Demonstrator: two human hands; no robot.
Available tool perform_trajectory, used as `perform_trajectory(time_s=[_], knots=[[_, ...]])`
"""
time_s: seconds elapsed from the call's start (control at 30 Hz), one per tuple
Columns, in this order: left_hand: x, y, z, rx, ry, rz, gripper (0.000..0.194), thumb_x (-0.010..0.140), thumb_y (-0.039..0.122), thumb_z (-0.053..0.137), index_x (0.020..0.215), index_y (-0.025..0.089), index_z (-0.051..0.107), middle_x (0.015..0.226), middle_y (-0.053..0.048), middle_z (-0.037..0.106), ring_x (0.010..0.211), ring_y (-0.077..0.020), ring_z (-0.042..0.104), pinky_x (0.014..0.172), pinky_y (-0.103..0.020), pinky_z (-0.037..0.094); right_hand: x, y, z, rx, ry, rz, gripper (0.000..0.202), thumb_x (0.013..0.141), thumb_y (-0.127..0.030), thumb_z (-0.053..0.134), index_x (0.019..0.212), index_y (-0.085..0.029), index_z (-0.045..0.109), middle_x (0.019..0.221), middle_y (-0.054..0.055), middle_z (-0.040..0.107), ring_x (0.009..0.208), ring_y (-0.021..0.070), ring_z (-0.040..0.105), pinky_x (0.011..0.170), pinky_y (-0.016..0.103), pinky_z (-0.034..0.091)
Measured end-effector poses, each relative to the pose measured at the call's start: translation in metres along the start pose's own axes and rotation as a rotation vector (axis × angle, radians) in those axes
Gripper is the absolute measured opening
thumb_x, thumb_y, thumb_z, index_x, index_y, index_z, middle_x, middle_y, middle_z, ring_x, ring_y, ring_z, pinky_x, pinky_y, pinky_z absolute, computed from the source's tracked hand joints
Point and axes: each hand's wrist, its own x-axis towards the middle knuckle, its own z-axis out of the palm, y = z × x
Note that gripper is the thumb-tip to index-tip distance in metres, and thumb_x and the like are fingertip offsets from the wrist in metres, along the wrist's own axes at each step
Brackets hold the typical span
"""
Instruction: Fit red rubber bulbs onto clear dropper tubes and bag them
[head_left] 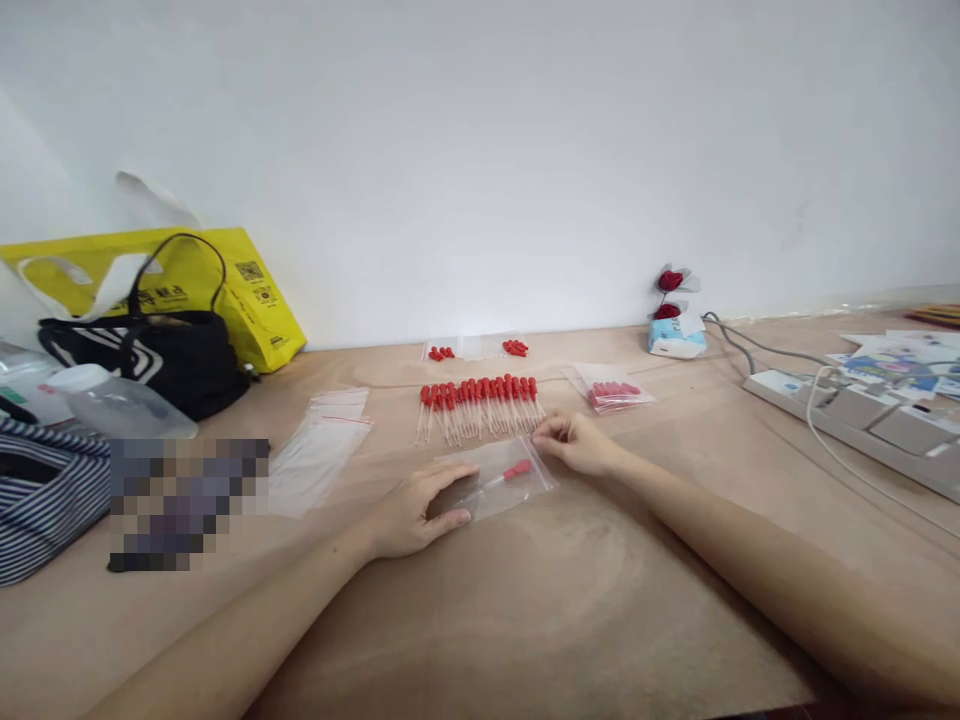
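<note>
A clear zip bag (491,500) lies flat on the table in front of me, with one red-bulbed dropper (517,469) inside it. My left hand (420,505) rests at the bag's left end, thumb and fingers apart, holding nothing. At the opposite, zip end, my right hand (574,443) pinches the bag's upper corner between thumb and fingers; the exact contact is partly hidden. Just beyond the bag stands out a row of droppers (480,395), laid side by side with red bulbs pointing away from me and thin clear stems towards me.
Flat zip bags (319,450) lie to the left. Bagged red droppers (615,393) are stacked on the right, and loose red bulbs (441,353) sit near the wall. A power strip (855,415) with cables, a tissue pack (677,338), a yellow bag (259,315) and a plastic bottle (124,400) flank the area.
</note>
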Motion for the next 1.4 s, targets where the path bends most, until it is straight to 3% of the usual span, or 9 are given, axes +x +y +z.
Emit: perform_trajectory(time_s=[0.1,0.2,0.33,0.57,0.73,0.87,1.03,1.4], knots=[[0.001,0.003,-0.002,0.012,-0.026,-0.007,0.045,0.083,0.038,0.044,0.125,0.022,0.04,0.129,-0.006,0.044,0.12,-0.0225,0.038,0.1,-0.041,0.031,0.026,0.005,-0.011,-0.133,0.278,0.192,0.01,0.068,-0.025,0.055,0.066,-0.016,0.06,0.066,0.002,0.06,0.059,0.0133,0.053,0.06,0.025,0.041],[0.0,0.004,-0.004,0.006,-0.063,-0.003,0.042,0.086,0.035,0.038,0.127,0.022,0.037,0.132,-0.006,0.041,0.122,-0.0218,0.034,0.101,-0.042,0.028,0.056,0.012,-0.015,-0.202,0.416,0.358,0.021,0.065,-0.029,0.059,0.081,-0.015,0.06,0.073,0.005,0.062,0.068,0.0154,0.056,0.065,0.026,0.04],[-0.002,0.002,-0.004,-0.003,-0.064,0.038,0.048,0.083,0.034,0.045,0.128,0.023,0.035,0.133,-0.006,0.04,0.122,-0.0224,0.034,0.101,-0.043,0.028,0.083,0.019,-0.007,-0.196,0.44,0.445,0.028,0.063,-0.036,0.06,0.081,-0.015,0.06,0.076,0.009,0.063,0.073,0.0199,0.057,0.063,0.028,0.039],[-0.003,-0.002,-0.001,0.0,-0.044,0.066,0.049,0.082,0.036,0.046,0.128,0.023,0.035,0.132,-0.006,0.04,0.122,-0.0221,0.035,0.103,-0.042,0.027,0.095,0.024,0.001,-0.051,0.421,0.514,0.012,0.063,-0.027,0.057,0.056,-0.017,0.058,0.045,0.002,0.051,0.05,0.017,0.053,0.049,0.027,0.036],[-0.003,0.001,-0.002,0.002,-0.037,0.082,0.049,0.082,0.035,0.046,0.128,0.023,0.035,0.131,-0.006,0.041,0.121,-0.0224,0.036,0.101,-0.042,0.029,0.079,0.016,-0.012,0.129,0.5,0.45,0.011,0.07,-0.026,0.048,0.069,-0.018,0.055,0.049,-0.002,0.047,0.045,0.0103,0.046,0.045,0.023,0.035],[-0.003,0.0,-0.002,0.011,-0.045,0.076,0.05,0.082,0.036,0.046,0.128,0.022,0.035,0.132,-0.006,0.041,0.121,-0.0224,0.036,0.102,-0.042,0.028,0.041,0.01,-0.016,0.268,0.536,0.391,0.016,0.073,-0.031,0.043,0.082,-0.019,0.049,0.053,-0.005,0.044,0.041,0.0088,0.041,0.04,0.022,0.035],[-0.002,0.001,-0.003,0.008,-0.045,0.068,0.05,0.081,0.034,0.047,0.128,0.022,0.036,0.132,-0.006,0.041,0.122,-0.0236,0.034,0.101,-0.044,0.029,0.002,0.007,-0.006,0.496,0.641,0.354,0.019,0.07,-0.036,0.047,0.082,-0.022,0.046,0.056,-0.005,0.043,0.042,0.0095,0.039,0.038,0.023,0.035],[-0.001,0.001,-0.001,0.018,-0.041,0.072,0.049,0.082,0.036,0.046,0.128,0.023,0.035,0.132,-0.006,0.041,0.122,-0.0234,0.034,0.101,-0.043,0.029,-0.002,0.003,0.009,0.629,0.739,0.333,0.022,0.067,-0.038,0.051,0.081,-0.023,0.045,0.058,-0.004,0.043,0.045,0.0102,0.042,0.041,0.024,0.038]])
